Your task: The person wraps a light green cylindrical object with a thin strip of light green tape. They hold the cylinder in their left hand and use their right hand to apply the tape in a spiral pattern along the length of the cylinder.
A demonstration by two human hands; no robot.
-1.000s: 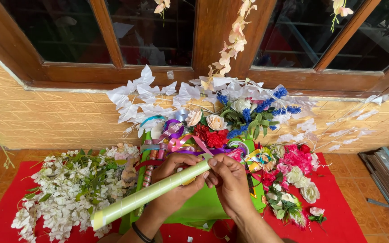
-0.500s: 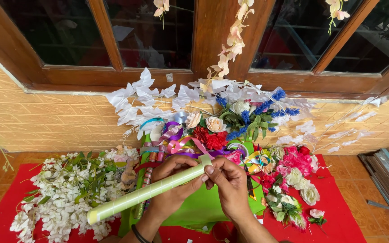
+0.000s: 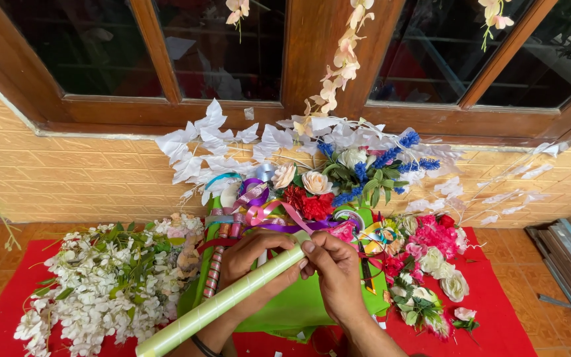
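While the red cloth [image 3: 497, 324] spreads across the floor with white blossoms [image 3: 94, 284] heaped at its left, I keep a pale green roll [image 3: 223, 304] slanting from near left up to far right, over the green sheet [image 3: 299, 307]. My left hand [image 3: 256, 254] is wrapped around its upper part from behind. My right hand [image 3: 335, 271] pinches the far-right tip with thumb and fingers, nearest that end.
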